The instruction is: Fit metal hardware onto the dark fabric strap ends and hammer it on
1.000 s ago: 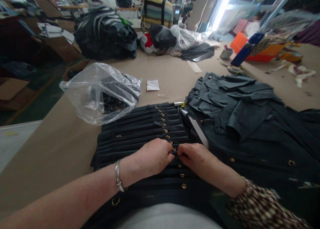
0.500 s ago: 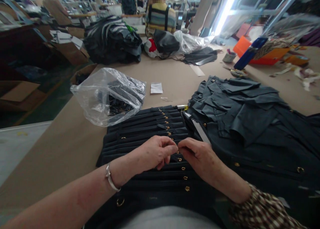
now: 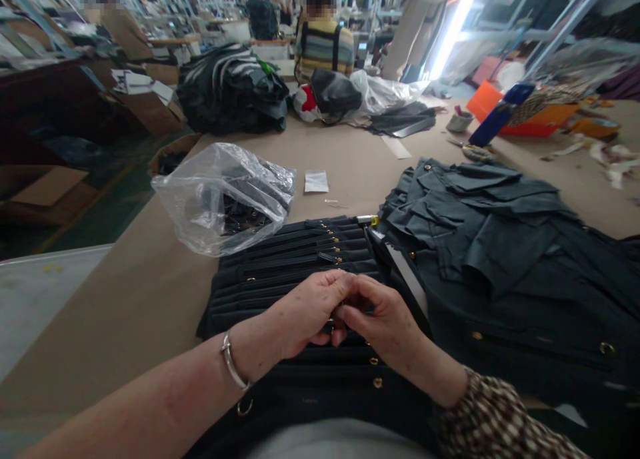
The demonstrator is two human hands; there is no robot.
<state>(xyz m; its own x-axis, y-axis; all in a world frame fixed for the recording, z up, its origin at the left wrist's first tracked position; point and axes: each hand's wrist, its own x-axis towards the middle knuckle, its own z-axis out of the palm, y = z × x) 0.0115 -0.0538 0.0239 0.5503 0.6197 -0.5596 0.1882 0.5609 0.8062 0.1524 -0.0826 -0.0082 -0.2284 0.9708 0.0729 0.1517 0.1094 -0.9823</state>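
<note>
My left hand (image 3: 310,309) and my right hand (image 3: 383,319) meet fingertip to fingertip over a row of black straps with small gold rings (image 3: 295,265) laid side by side on the table. Both hands are closed in a pinch on one dark strap (image 3: 350,305) near its gold fitting; the fitting itself is hidden by the fingers. A silver bangle (image 3: 233,369) sits on my left wrist. My right sleeve is checked.
A clear plastic bag (image 3: 225,199) with more dark straps lies to the left. A heap of dark garment pieces (image 3: 490,245) fills the right. A white paper slip (image 3: 316,181), orange bins (image 3: 530,112) and black bundles (image 3: 230,89) lie farther back. A person in a striped top (image 3: 320,42) sits beyond.
My hands have closed together and lifted slightly over the straps, the right hand's fingers now overlapping the left's. The view has shifted a little.
</note>
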